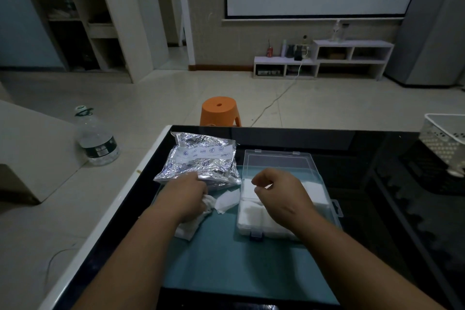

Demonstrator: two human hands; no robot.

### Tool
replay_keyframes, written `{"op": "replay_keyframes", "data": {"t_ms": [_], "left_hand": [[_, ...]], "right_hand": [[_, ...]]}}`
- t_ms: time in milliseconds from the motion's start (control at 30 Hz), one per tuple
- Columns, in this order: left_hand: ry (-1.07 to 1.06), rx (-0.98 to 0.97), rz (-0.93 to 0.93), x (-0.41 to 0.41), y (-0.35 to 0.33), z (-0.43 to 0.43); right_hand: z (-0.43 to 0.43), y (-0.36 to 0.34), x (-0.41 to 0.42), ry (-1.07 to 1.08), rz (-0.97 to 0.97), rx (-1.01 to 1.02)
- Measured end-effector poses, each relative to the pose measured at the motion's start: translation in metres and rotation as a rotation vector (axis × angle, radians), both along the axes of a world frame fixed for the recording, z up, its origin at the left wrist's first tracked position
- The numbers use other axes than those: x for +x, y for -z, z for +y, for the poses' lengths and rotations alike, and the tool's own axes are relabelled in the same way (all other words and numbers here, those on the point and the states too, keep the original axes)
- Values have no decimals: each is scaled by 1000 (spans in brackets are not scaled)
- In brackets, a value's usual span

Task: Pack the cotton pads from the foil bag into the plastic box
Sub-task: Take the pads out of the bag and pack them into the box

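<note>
— Which step were you at in that moment?

— I was in the middle of the packing. The plastic box [324,166] lay open on the teal mat [226,259], and white cotton pads [254,219] already filled much of its near part. My left hand [187,195] was closed around a bunch of pads [187,225] at the mouth of the foil bag [198,158]. One loose pad [226,201] lay on the mat between the bag and the box.

— And the right hand?

— My right hand [276,190] hovered over the box with the fingers curled in, thumb against forefinger. Whether it pinched a pad or nothing, I cannot tell; there was only white under it.

— What did the next move call for?

— I think, to carry the bunch across to the box and lay it flat beside the pads already inside, and to pick up the loose one also. The pads were soft and thin, so they bend and slip apart easily; a gentle, even grip seemed needed.

— How were the materials?

— The bag was crinkled silver foil with blue printed marks, shiny and wrinkled. The box was clear, hard, rectangular, with small clasps on the edge. The table [377,184] was black glossy glass.
</note>
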State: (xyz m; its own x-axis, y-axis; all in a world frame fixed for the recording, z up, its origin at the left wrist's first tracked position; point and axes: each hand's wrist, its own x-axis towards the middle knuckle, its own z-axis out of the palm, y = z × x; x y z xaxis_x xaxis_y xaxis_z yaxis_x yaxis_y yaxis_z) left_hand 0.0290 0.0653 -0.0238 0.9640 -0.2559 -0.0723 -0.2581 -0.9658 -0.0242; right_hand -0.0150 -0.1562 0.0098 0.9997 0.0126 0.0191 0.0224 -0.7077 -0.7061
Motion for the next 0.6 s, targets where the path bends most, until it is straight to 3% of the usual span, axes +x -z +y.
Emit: {"op": "replay_keyframes", "data": {"t_ms": [200, 433, 600], "left_hand": [[48, 4, -112, -5, -9, -3], [33, -132, -215, -6, -34, -7], [-132, -647, -98, -8, -41, -18]], "right_hand": [[0, 0, -1, 3, -10, 3], [-6, -6, 1, 36, -52, 54], [-12, -7, 4, 73, -42, 100]]}}
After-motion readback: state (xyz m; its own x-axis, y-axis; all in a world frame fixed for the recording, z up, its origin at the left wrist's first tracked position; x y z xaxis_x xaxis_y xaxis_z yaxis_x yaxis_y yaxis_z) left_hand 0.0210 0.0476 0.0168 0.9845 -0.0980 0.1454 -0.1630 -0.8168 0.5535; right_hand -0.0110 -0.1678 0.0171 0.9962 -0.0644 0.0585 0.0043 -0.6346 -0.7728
